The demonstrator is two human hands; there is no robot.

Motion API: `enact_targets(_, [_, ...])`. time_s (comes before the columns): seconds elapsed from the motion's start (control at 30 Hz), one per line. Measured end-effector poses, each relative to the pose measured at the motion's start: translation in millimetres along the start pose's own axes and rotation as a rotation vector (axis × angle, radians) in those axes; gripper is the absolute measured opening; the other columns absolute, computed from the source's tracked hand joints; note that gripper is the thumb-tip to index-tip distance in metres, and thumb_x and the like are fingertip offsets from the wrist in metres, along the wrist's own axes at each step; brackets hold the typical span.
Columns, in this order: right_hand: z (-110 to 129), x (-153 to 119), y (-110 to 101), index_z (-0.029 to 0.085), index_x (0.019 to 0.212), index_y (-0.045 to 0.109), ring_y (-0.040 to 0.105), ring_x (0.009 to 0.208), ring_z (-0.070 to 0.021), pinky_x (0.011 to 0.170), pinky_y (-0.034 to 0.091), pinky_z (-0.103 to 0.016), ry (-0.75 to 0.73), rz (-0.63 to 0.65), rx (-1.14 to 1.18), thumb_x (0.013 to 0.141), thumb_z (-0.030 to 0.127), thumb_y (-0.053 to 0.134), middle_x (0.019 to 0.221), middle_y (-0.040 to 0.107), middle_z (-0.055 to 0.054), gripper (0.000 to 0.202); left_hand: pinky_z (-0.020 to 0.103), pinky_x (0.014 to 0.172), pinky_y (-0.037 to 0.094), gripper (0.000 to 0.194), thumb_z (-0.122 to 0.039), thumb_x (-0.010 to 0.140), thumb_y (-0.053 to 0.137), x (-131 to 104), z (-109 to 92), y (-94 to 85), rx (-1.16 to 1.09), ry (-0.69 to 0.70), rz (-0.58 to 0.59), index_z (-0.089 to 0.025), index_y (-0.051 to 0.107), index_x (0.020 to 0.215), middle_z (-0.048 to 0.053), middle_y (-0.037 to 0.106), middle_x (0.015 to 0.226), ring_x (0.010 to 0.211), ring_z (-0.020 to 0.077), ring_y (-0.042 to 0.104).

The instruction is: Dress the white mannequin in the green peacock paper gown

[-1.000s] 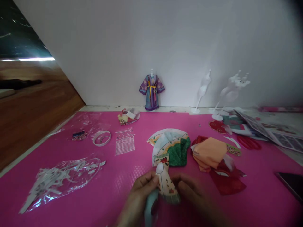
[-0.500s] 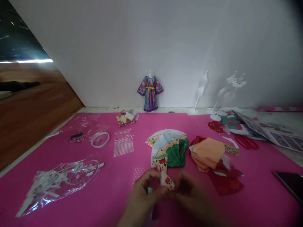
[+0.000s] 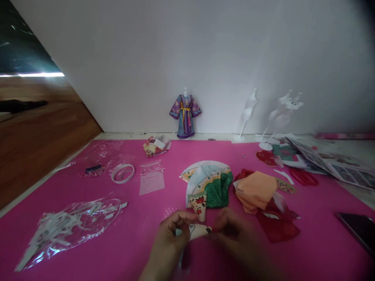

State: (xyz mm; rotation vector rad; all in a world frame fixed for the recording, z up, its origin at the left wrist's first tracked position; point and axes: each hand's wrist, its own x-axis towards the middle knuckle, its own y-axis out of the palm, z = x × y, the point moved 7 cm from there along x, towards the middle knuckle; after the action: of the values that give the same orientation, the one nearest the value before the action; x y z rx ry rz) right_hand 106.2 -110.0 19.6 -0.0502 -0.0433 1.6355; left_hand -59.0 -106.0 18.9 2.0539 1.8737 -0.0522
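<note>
Between my two hands is a small cream fabric piece (image 3: 198, 231) with a dark red patch at its right end. My left hand (image 3: 172, 238) pinches its left end, and my right hand (image 3: 234, 234), partly blurred, pinches the right end. Just beyond lies a matching cream piece with red flowers (image 3: 199, 205), narrow end toward me. It overlaps a green, white and gold fabric piece (image 3: 221, 189). Below my left hand something pale and dark shows, too unclear to name.
A clear bag of white strips (image 3: 70, 222), a tape roll (image 3: 123, 173) and a gem sheet (image 3: 152, 182) are left. Orange cloth (image 3: 258, 191) over red cloth (image 3: 278, 230) and a phone (image 3: 357, 230) are right. A dressed doll form (image 3: 185, 115) and white stands (image 3: 249, 113) line the wall.
The fabric piece in my hands has turned from slanted, flowers showing, to nearly level with a plainer face up. It has come away from the matching piece beyond it.
</note>
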Motion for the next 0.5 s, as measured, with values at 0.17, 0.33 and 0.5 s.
enact_targets(0.17, [2,-3,0,0.02,0.062,0.055,0.049,0.061,-0.0115,0.055,0.037,-0.023,-0.029,-0.005,0.015,0.07,0.021,0.073,0.066,0.052,0.004,0.019,0.017,0.052,0.042,0.013,-0.019,0.065,0.073,-3,0,-0.7,-0.036,-0.002,-0.028,-0.017,0.069,0.077,0.001,0.07,0.068,0.051,0.0082,0.055])
enact_targets(0.33, [7,-1,-1,0.02,0.067,0.059,0.05,0.06,-0.0118,0.054,0.037,-0.022,-0.049,0.009,-0.035,0.072,0.023,0.071,0.067,0.052,0.004,0.013,0.016,0.038,0.03,0.015,-0.029,0.066,0.075,-6,9,-3.9,-0.01,-0.048,-0.07,-0.017,0.068,0.071,-0.003,0.06,0.055,0.035,0.0032,0.038])
enact_targets(0.5, [4,0,-4,0.019,0.068,0.058,0.051,0.063,-0.0134,0.058,0.039,-0.024,0.019,0.058,-0.045,0.083,0.043,0.061,0.067,0.053,0.002,0.028,0.017,0.039,0.03,0.03,-0.039,0.06,0.082,-3,9,0.1,0.032,-0.087,-0.016,-0.016,0.064,0.063,-0.003,0.059,0.053,0.038,0.0052,0.041])
